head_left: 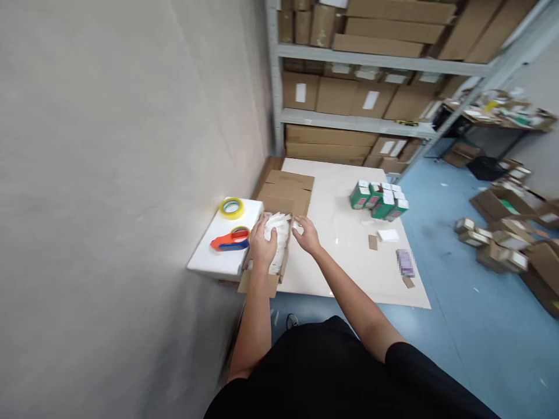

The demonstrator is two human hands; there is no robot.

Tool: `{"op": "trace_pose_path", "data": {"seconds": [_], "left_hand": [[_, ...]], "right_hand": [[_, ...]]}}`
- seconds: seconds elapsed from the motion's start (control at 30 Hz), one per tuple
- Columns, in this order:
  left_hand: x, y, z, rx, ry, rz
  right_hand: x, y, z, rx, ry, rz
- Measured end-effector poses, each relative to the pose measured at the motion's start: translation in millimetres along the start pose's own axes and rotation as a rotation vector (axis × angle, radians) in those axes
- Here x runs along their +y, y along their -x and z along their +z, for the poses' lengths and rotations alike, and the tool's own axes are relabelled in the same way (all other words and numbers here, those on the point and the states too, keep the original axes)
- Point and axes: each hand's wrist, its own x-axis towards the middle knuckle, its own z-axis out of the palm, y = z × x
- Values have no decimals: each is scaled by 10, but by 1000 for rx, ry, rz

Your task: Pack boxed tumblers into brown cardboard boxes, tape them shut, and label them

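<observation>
Right now your left hand (263,243) lies on top of the white packets (280,228) stacked in the open cardboard box (262,283) at the table's (349,256) near left edge. Its fingers curve together over the stack, though you cannot tell whether they actually clamp it. Your right hand (308,234) sits at 3 o'clock from the box, fingers loosely apart, tips just touching the stack's right side. At 9 o'clock from the box, a red and blue tape dispenser (229,241) rests on a white block (213,259), with a yellow tape roll (232,208) at 10 o'clock. Flat cardboard (288,189) lies at 12 o'clock, and green and white cartons (378,201) cluster at 2 o'clock, well apart
</observation>
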Motion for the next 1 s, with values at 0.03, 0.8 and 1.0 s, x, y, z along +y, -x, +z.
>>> {"op": "trace_pose_path", "data": {"seconds": [0.03, 0.8, 1.0], "left_hand": [[73, -32, 173, -48, 30, 13], [1740, -139, 3917, -658, 155, 43], [1819, -293, 4901, -777, 101, -61]], "right_hand": [[119, 45, -197, 41, 7, 40], [3145, 200, -3232, 373, -44, 550], [3948, -7, -3608, 260, -94, 623]]}}
